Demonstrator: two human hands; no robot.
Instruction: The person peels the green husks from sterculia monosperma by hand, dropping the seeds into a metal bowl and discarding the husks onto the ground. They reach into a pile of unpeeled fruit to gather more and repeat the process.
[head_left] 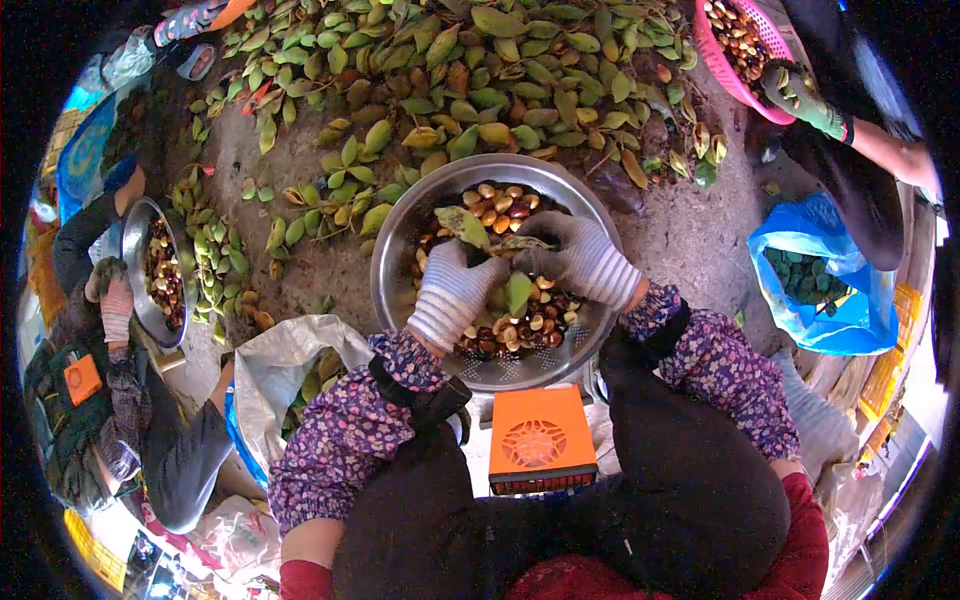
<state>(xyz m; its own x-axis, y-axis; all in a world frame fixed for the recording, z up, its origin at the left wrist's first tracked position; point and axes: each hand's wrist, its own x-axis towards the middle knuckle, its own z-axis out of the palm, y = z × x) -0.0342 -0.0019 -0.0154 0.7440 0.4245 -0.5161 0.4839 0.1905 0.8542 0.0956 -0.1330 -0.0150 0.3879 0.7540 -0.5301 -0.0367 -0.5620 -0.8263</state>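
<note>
A metal colander (402,220) lies in front of me, partly filled with shiny brown and tan seeds (500,208). Above it my left hand (458,290), in a striped knit glove, has its fingers closed on a green seed pod (464,228). My right hand (580,258), gloved the same way with a darker palm, pinches at the same pod from the right. Between the hands a green pod piece (519,292) shows below the fingers. The fingertips partly hide how the pod is gripped.
A large heap of green pods (500,75) covers the ground ahead. An open white sack (290,350) stands left, a blue bag (780,235) right. An orange fan box (540,435) sits at my lap. Co-workers have a metal bowl (138,230) and a pink basket (715,60).
</note>
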